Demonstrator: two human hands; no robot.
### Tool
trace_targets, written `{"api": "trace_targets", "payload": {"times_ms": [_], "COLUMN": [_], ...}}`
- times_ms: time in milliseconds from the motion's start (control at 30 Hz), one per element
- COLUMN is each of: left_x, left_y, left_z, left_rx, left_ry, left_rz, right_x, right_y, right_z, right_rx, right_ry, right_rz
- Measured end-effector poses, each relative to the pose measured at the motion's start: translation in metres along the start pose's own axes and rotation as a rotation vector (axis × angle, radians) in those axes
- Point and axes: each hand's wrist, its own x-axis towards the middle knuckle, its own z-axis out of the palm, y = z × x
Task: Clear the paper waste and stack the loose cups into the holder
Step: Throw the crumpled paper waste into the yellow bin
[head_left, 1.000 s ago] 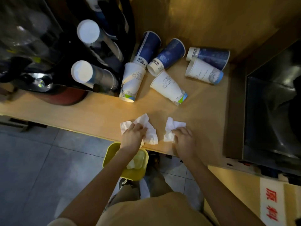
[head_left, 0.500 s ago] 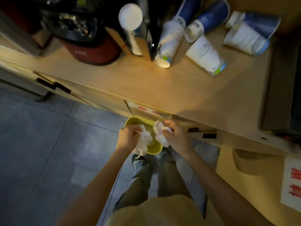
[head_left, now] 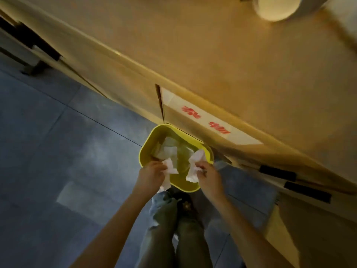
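Both hands hung over the yellow bin (head_left: 146, 151) on the grey tiled floor (head_left: 58, 142), just in front of the wooden counter (head_left: 231, 64). Left hand (head_left: 151, 176) was closed on a crumpled white tissue (head_left: 170, 167) — the paper stuck out past the fingertips over the bin's near rim and trailed below the palm. Right hand (head_left: 209, 177) was pinched shut on a second tissue (head_left: 195, 165), which rose above the fingers over the bin's opening. More pale paper (head_left: 168, 150) lay inside the bin, beyond both sets of fingers. One paper cup (head_left: 274, 6) lay on the countertop — well away from either hand, blurred.
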Motion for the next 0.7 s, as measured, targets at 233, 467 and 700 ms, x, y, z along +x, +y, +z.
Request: {"api": "trace_targets", "payload": {"times_ms": [233,467,700], "left_x": [0.106,0.164,0.143], "left_y": [-0.047,-0.069,-0.060], "left_z": [0.068,0.099,0.088], "left_rx": [0.035,0.099,0.220], "left_ry": [-0.088,-0.257,-0.281], "left_rz": [-0.024,-0.071,-0.106], "right_x": [0.099,0.153,0.131], "right_y": [0.081,0.106,0.080], "right_z": [0.071,0.100,0.081], "right_rx": [-0.110,-0.187,-0.181], "right_ry": [-0.114,-0.128,-0.177], "right_rz": [0.038,0.000,-0.020]}}
